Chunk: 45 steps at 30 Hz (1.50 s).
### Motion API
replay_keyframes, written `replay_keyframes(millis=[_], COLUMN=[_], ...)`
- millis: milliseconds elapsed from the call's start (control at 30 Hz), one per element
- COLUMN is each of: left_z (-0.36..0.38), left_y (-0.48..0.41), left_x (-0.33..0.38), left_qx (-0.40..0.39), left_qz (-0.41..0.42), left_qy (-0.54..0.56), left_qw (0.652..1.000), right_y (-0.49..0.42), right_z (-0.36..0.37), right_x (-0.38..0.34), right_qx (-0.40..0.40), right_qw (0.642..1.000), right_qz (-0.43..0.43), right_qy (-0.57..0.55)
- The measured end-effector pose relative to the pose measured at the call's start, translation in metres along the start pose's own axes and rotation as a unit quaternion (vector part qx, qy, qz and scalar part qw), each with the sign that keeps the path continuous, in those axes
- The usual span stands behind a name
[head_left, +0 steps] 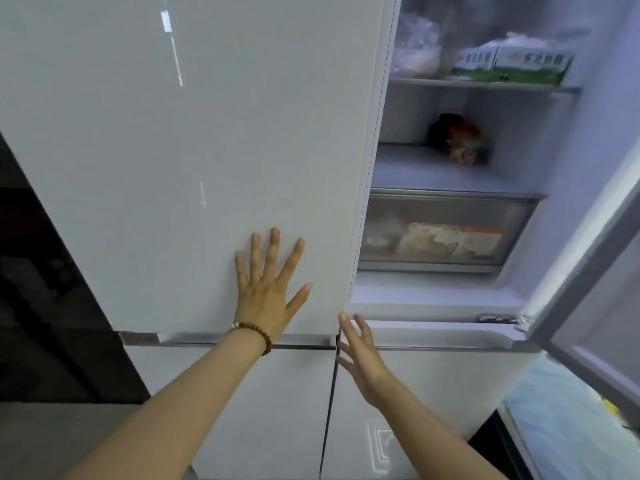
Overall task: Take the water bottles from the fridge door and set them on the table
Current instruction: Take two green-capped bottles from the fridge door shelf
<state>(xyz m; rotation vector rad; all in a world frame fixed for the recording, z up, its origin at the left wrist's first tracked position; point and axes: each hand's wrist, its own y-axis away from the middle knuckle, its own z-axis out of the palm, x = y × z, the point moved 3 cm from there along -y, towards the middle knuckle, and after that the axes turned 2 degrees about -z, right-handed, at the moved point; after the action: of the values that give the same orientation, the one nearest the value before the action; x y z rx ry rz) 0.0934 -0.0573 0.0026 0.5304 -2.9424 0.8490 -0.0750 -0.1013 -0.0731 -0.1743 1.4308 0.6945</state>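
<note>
No water bottles show anywhere here. The right door (588,292) hangs open at 3 to 4 o'clock, seen almost edge-on, so whatever its racks carry is hidden, and the table is out of sight too. The left hand (268,299), at about 7 o'clock just off centre, lies flat with fingers spread on the closed left door (173,133) and holds nothing. The right hand (360,362), at 5 o'clock, is loosely open and empty, its fingertips near the seam below the open compartment (450,168). The likely trouble is reaching blind: with the view on the shelves at 1 o'clock, a hand swung toward the door racks could knock a bottle over or catch it badly. A cold, wet bottle may also slip from a loose hold. The open door could swing in against the reaching arm.
</note>
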Motion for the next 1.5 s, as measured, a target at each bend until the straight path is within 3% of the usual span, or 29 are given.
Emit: replay_keyframes(millis=[200, 500, 767, 933, 1133, 1267, 1500], left_z=[0.020, 0.025, 0.009, -0.001, -0.038, -0.090, -0.203], left_y=[-0.004, -0.004, 0.008, 0.032, 0.084, 0.118, 0.136], left_x=[-0.002, -0.006, 0.001, 0.009, 0.024, 0.045, 0.081], left_qx=[0.053, 0.066, 0.046, 0.042, 0.039, 0.049, 0.126], left_qz=[0.017, 0.032, 0.019, -0.001, -0.033, -0.051, -0.086], left_qy=[-0.012, -0.022, -0.005, 0.019, 0.101, 0.150, 0.186], left_qw=[0.998, 0.997, 0.999, 0.999, 0.994, 0.986, 0.971], right_y=[-0.042, -0.065, -0.051, -0.016, 0.060, 0.121, 0.180], right_z=[0.016, 0.024, 0.033, 0.035, 0.039, 0.033, 0.037], right_x=[0.019, 0.032, 0.036, 0.042, 0.055, 0.054, -0.063], right_qx=[0.005, 0.011, 0.049, 0.032, -0.021, -0.068, -0.080], right_qw=[0.999, 0.982, 0.980, 0.977, 0.987, 0.997, 0.984], right_qz=[-0.005, -0.033, -0.043, -0.018, -0.002, 0.005, -0.154], right_qy=[-0.044, -0.185, -0.186, -0.211, -0.160, -0.037, 0.028])
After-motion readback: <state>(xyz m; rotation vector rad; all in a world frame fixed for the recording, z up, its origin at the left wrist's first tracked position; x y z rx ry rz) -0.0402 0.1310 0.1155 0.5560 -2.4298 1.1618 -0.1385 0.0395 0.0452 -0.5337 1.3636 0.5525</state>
